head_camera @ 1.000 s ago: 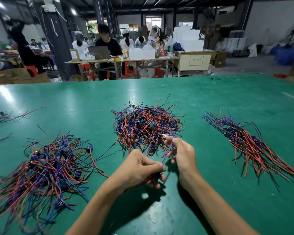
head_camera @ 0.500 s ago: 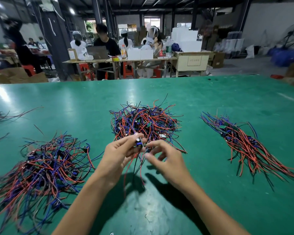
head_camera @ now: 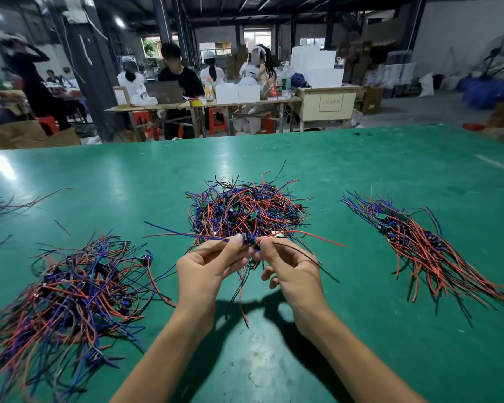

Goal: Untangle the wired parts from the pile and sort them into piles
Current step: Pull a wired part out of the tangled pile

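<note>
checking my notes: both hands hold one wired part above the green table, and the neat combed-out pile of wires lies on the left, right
Not quite. In the head view the neat combed-out pile lies on the right; the pile on the left is a loose tangle. The rest holds: the left hand and right hand both pinch one wired part above the green table.

We work at a broad green table with a glossy top. Just beyond our fingertips lies a tangled heap of wires, red, blue and black, with small green boards among them. Well to the left of our fingers and nearer to us spreads a loose pile of wires. Well to the right of our fingers lies a straighter bundle of wires. At the far left edge rest a few stray strands.
</note>
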Available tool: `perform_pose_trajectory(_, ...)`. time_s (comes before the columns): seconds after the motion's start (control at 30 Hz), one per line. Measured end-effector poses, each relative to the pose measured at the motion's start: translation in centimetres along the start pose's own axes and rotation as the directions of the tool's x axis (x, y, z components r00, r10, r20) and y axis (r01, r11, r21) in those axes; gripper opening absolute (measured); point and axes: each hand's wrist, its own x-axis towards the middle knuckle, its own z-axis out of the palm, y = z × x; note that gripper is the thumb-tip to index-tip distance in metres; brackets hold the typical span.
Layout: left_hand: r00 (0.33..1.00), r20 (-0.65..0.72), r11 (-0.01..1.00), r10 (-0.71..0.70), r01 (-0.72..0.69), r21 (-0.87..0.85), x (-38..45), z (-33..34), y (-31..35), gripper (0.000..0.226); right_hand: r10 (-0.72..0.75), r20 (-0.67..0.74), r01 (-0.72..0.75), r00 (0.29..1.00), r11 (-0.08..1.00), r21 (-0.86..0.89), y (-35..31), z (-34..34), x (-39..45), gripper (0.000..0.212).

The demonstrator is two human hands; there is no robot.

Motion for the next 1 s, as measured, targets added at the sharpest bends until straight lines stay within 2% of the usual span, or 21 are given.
perform_pose_trajectory(0.13, 0.994, -0.008, 0.993, 0.107, -0.106, 0.044, -0.2, 0.2, -0.4, 0.008, 0.148, 0.031, -0.151, 0.988, 0.984, 0.099, 0.1, 0.1, 0.1, 0.041)
perform_pose_trajectory(0.23, 0.985, -0.002, 0.981, 0.173, -0.172, 0.089, -0.3, 0.2, -0.3, 0.006, 0.225, 0.074, -0.234, 0.971, 0.961, 0.144, 0.2, 0.2, 0.0, 0.048)
perform_pose_trajectory(0.37, 0.982, 0.041, 0.977, 0.185, -0.188, 0.101, -0.5, 0.2, -0.3, 0.007, 0.27, 0.077, -0.279, 0.96, 0.947, 0.157, -0.1, -0.3, 0.2, 0.035)
perform_pose_trajectory(0.5, 0.959, 0.234, 0.978, 0.162, -0.188, 0.093, -0.8, 0.2, -0.2, 0.016, 0.27, 0.126, -0.284, 0.955, 0.952, 0.117, -0.4, -1.3, 0.8, 0.027)
perform_pose_trajectory(0.6, 0.918, 0.363, 0.955, 0.159, -0.237, 0.18, -0.4, -0.3, 0.1, 0.028, 0.259, 0.167, -0.274, 0.951, 0.959, 0.074, -0.6, -1.8, 1.2, 0.023)
perform_pose_trajectory(0.67, 0.916, 0.374, 0.923, 0.142, -0.259, 0.285, 0.1, -0.9, 0.5, 0.035, 0.249, 0.182, -0.264, 0.951, 0.962, 0.066, -0.7, -2.1, 1.5, 0.02)
perform_pose_trajectory(0.7, 0.929, 0.353, 0.926, 0.107, -0.223, 0.305, 0.4, -1.2, 0.7, 0.033, 0.241, 0.194, -0.256, 0.951, 0.965, 0.053, -0.8, -2.2, 1.5, 0.019)
perform_pose_trajectory(0.77, 0.944, 0.316, 0.973, -0.098, 0.023, 0.232, 0.6, -1.4, 1.2, 0.03, 0.217, 0.23, -0.217, 0.949, 0.976, -0.027, -1.0, -2.3, 1.6, 0.021)
perform_pose_trajectory(0.8, 0.918, 0.335, 0.968, -0.21, 0.147, 0.203, 0.6, -1.4, 1.3, 0.037, 0.199, 0.255, -0.184, 0.946, 0.98, -0.082, -1.0, -2.4, 1.6, 0.025)
perform_pose_trajectory(0.83, 0.89, 0.361, 0.954, -0.279, 0.214, 0.209, 0.5, -1.4, 1.3, 0.042, 0.178, 0.283, -0.147, 0.943, 0.981, -0.127, -0.9, -2.5, 1.6, 0.028)
perform_pose_trajectory(0.9, 0.861, 0.41, 0.944, -0.302, 0.211, 0.252, 0.4, -1.2, 1.0, 0.042, 0.137, 0.322, -0.084, 0.937, 0.981, -0.172, -0.7, -2.5, 1.3, 0.029)
perform_pose_trajectory(1.0, 0.858, 0.424, 0.945, -0.29, 0.188, 0.266, 0.2, -1.1, 0.3, 0.038, 0.035, 0.326, 0.06, 0.945, 0.959, -0.277, -0.3, -2.6, 1.3, 0.02)
